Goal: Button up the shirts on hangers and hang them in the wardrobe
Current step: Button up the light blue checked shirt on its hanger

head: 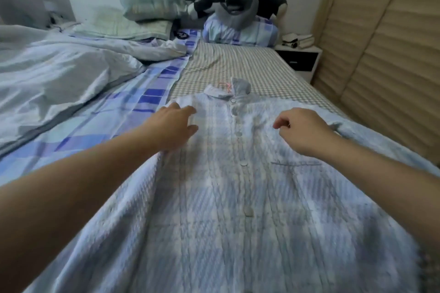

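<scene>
The shirt (238, 185) lies flat on the bed (238, 64), front up, its placket seemingly buttoned all the way, with a pink hanger (225, 85) peeking out at the collar. The left hand (173, 123) rests spread on one shoulder, fingers fairly straight; the right hand (302, 129) hovers loosely curled over the other, holding nothing. Best now to take it by the hanger hook and lift steadily, so the shoulders stay seated, then carry it to the wardrobe (385, 54) close by.
</scene>
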### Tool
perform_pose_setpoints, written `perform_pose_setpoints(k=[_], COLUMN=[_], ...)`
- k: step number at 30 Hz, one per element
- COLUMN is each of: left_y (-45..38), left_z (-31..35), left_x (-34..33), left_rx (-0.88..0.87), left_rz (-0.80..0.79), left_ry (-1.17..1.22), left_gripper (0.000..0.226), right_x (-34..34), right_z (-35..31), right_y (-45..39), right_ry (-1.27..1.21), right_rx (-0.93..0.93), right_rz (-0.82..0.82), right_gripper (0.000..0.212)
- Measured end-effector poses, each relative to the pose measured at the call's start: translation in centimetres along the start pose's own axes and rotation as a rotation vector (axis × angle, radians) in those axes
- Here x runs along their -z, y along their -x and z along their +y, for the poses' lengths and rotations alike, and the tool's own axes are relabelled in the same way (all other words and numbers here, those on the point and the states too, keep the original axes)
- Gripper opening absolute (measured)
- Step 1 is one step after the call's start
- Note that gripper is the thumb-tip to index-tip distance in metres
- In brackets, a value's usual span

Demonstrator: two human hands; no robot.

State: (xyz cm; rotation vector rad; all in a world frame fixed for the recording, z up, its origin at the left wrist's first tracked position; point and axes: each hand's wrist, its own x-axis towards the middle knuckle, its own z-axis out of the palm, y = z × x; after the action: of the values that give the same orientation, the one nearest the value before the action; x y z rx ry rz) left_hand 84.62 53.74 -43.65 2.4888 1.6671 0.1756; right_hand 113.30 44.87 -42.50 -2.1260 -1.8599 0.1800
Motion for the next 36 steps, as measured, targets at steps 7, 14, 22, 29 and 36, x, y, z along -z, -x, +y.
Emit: perform_pose_setpoints(k=[7, 14, 22, 29, 36], left_y=[-10.2, -9.9, -8.7, -11.5, -4.6], left_z=[-6.9, -7.5, -4.8, 3.6, 10.8], left_x=[-11.2, -11.9, -3.9, 16.0, 24.9], left_rx=[0.046, 0.058, 0.168, -0.016, 0.141], left_rz=[0.117, 0.230, -0.030, 0.058, 0.113], left_ry=[-0.004, 0.146, 0.382, 0.787, 0.635], left_gripper=[0.051, 0.048, 0.050, 0.027, 0.036], right_x=[-7.2, -10.0, 3.0, 14.7, 24.4], right_z=[2.4, 6.2, 2.3, 0.9, -0.5], right_y=[-20.7, -27.6, -19.3, -12.8, -4.6], right_ry=[0.140, 0.210, -0.161, -0.410, -0.376], right_rx=[-0.138, -0.271, -0.140, 0.007, -0.282], right_rz=[0.034, -0.102, 0.116, 0.107, 0.296], right_gripper=[0.050, 0.039, 0.011, 0.009, 0.013])
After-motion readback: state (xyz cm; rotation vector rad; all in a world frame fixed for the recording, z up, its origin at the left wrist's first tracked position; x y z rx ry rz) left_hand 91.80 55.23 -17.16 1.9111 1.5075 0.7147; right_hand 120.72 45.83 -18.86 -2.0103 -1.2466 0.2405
